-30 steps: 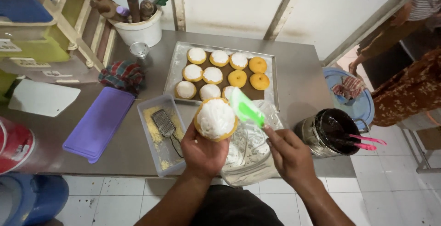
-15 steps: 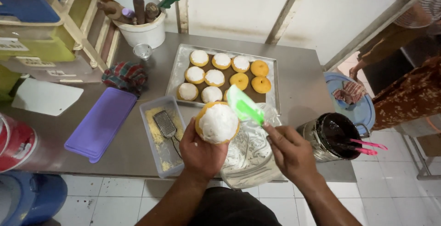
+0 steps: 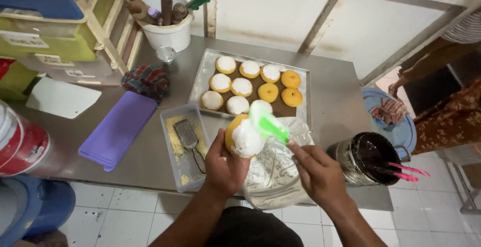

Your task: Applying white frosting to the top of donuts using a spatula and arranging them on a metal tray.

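left hand (image 3: 224,166) cups a cream-topped bun (image 3: 243,137) at the table's (image 3: 330,96) front edge; right hand (image 3: 316,173) pinches the green spatula (image 3: 268,122), touching the cream.

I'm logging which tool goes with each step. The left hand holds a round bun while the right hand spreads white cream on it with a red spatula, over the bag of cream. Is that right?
Not quite: the spatula is green, not red, as the head view shows. The rest holds: the left hand holds the round bun, and the right hand spreads white cream on it over the bag of cream.
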